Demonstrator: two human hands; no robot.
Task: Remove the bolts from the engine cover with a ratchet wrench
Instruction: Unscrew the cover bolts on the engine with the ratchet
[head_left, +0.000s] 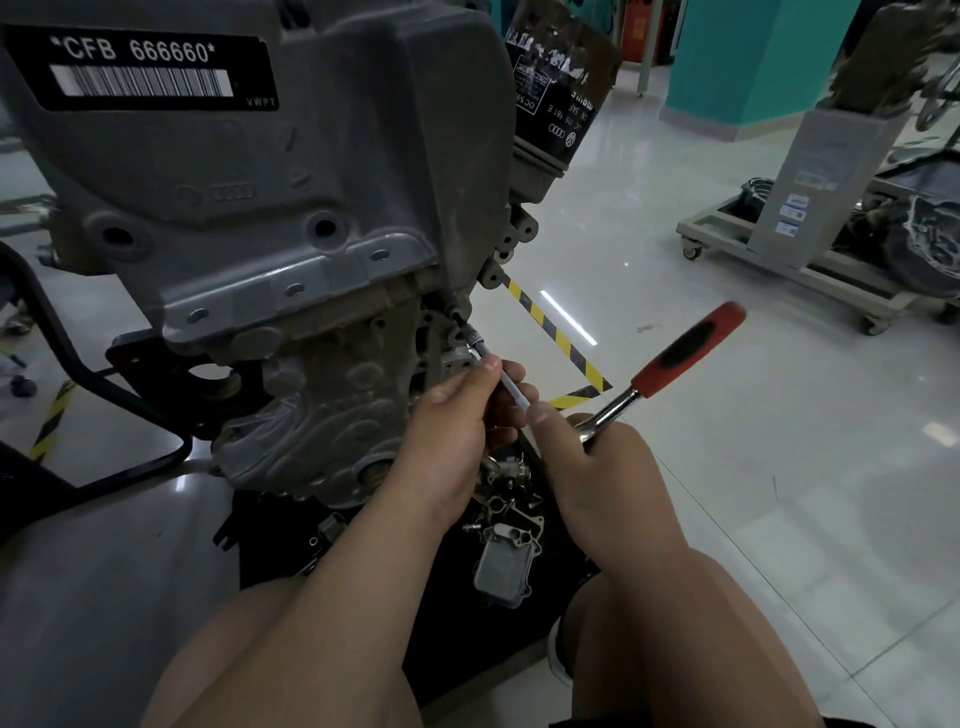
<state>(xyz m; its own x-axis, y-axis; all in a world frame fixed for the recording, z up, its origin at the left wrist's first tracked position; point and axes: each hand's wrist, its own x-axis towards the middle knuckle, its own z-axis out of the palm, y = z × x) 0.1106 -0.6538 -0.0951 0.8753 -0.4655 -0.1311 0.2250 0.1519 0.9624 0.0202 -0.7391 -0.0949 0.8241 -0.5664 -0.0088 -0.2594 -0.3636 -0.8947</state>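
The ratchet wrench (675, 358) sits at the engine cover's (311, 156) lower right, red handle slanting toward two o'clock, extension bar (480, 351) running toward eleven o'clock. The left hand (457, 431) pinches the bar; the right hand (608, 467) wraps the ratchet head (mostly buried under fingers). The bar's tip is lost in shadow.
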